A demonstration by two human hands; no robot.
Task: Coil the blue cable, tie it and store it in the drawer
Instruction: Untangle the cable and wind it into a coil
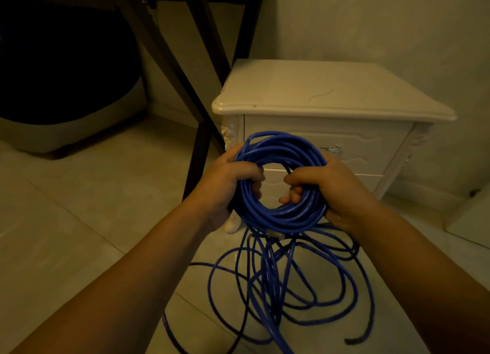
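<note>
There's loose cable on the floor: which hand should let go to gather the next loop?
Probably right: loose cable loops pass just beneath the right hand, while the left hand holds the coil.

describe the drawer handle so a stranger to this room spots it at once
Find the white nightstand by the wall. On its upper drawer front, just beyond the top right of the held blue cable coil, sits the handle. It is the only shiny metal piece on that white carved face.

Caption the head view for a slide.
Left hand and right hand grip the part-coiled blue cable before a white nightstand, loose loops on the floor.
</note>
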